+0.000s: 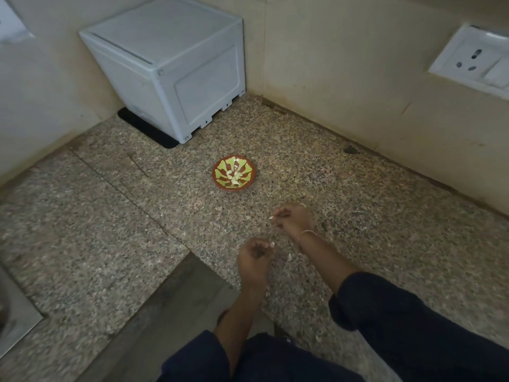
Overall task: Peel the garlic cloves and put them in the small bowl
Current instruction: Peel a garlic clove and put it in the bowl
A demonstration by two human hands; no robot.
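The whole view was soft with blur, so the small things at the fingertips were hard to read. The left hand [254, 257] was curled, its fingers pinching a pale piece [272, 244]; whether this was a clove or only skin could not be told. The right hand [294, 218], a thin bracelet [308, 232] at its wrist, was also curled and pinched a pale scrap [271, 217] at its fingertips, equally unclear. The two hands were near each other but apart, over the speckled stone surface [137, 216] near its front edge, the right one farther from the person. A tiny pale fleck [289, 257] lay on the stone just beside the left hand. Both dark sleeves [399, 321] were cut off by the frame's lower edge.

The small bowl [220, 172], red-brown with a green pattern, stood toward the far corner of the surface, well apart from the hands, with peeled garlic cloves [235, 177] in it. A white box [170, 64] filled that far corner, resting partly on a black mat [143, 128].
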